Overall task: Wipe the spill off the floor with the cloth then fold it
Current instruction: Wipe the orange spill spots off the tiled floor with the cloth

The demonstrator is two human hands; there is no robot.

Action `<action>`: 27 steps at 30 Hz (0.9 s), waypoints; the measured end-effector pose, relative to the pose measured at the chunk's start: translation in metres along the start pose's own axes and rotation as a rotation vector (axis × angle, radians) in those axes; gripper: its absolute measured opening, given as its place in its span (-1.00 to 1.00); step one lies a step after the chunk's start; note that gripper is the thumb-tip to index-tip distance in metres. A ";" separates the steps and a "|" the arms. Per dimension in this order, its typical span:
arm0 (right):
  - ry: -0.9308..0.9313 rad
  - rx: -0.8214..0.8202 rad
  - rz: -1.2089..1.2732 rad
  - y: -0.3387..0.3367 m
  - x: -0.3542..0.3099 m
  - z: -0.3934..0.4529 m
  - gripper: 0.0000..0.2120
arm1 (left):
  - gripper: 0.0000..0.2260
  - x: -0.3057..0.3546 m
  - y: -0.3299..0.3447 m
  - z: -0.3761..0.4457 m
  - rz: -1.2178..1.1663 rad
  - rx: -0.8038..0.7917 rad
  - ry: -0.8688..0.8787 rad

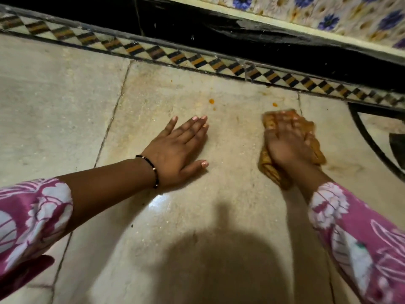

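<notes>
right hand [287, 143] blurred, fingers spread, pressing orange cloth [271, 172] on floor [65, 95], right of centre | left hand [177, 152] flat, fingers straight, centre | orange spill spots [211, 101] above, between hands

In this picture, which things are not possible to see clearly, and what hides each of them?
- Head view: the right hand is motion-blurred, so its fingers' grip on the cloth is unclear.
- Most of the cloth lies under that hand; any folds are hidden.
- Orange spots are too small to identify.
- A shadow darkens the near floor.
- The black floor inlay is cut off by the right edge.
</notes>
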State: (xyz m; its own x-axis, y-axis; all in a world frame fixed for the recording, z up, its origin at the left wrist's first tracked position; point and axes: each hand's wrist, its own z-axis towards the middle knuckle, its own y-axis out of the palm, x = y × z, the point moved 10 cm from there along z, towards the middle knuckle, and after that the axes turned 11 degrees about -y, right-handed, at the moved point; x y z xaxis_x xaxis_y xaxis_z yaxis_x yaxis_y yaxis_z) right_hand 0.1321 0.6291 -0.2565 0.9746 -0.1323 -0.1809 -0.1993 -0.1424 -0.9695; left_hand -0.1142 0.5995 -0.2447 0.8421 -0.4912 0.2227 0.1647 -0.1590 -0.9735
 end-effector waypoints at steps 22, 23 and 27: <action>-0.508 -0.051 -0.097 0.009 -0.062 0.025 -0.44 | -0.23 0.018 0.031 0.026 0.053 -0.016 -0.009; -0.514 -0.059 -0.089 0.007 -0.043 0.009 -0.44 | -0.23 0.018 0.031 0.026 0.053 -0.013 -0.014; -0.290 -0.067 -0.099 -0.015 0.038 0.022 -0.39 | -0.23 0.019 0.029 0.025 0.047 0.000 -0.020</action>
State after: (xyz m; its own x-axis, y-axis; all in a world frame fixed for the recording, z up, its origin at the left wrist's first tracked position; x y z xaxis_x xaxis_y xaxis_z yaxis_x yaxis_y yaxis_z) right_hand 0.1743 0.6481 -0.2522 0.9763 0.1694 -0.1348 -0.0985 -0.2067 -0.9734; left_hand -0.0805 0.6072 -0.2702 0.8591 -0.4810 0.1751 0.1244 -0.1356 -0.9829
